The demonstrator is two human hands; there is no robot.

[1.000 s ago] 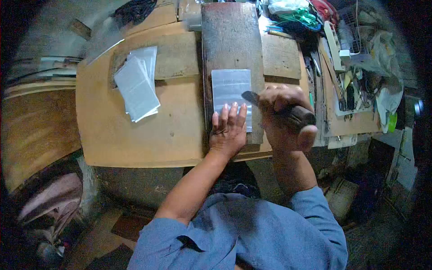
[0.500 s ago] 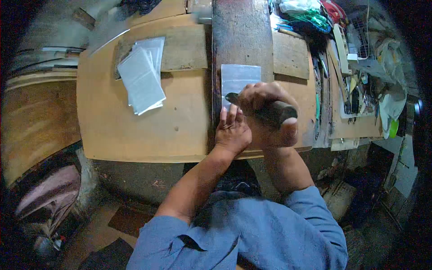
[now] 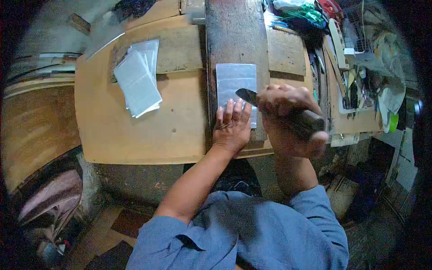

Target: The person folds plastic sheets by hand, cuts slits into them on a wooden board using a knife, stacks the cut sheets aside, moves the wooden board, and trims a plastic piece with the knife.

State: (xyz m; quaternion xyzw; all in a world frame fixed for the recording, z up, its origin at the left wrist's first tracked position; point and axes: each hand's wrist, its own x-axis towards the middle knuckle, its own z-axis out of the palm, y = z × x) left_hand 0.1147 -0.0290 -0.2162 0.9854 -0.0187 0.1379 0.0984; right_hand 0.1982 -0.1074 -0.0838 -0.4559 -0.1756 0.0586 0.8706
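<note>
My left hand (image 3: 231,128) lies flat with fingers spread on the lower part of a clear plastic sheet (image 3: 236,78). That sheet rests on a dark wooden board (image 3: 236,36). My right hand (image 3: 290,110) is wrapped round the thick dark handle of a knife (image 3: 246,95). Its short dark blade points left, above the sheet's right half and close to my left fingertips. Whether the blade touches the sheet, I cannot tell. Off to the left, a fanned stack of similar plastic sheets (image 3: 138,83) lies partly on a thin wooden plank (image 3: 182,51).
Beneath everything is a light-brown tabletop (image 3: 144,139). Another wooden piece (image 3: 286,51) adjoins the dark board on the right. Further right are a white power strip (image 3: 338,45), a tray of tools (image 3: 353,96) and a heap of plastic bags (image 3: 301,11).
My right hand has moved right with the knife, and more of the blade and the sheet shows. My left hand stays on the sheet; the whole view has shifted slightly.
</note>
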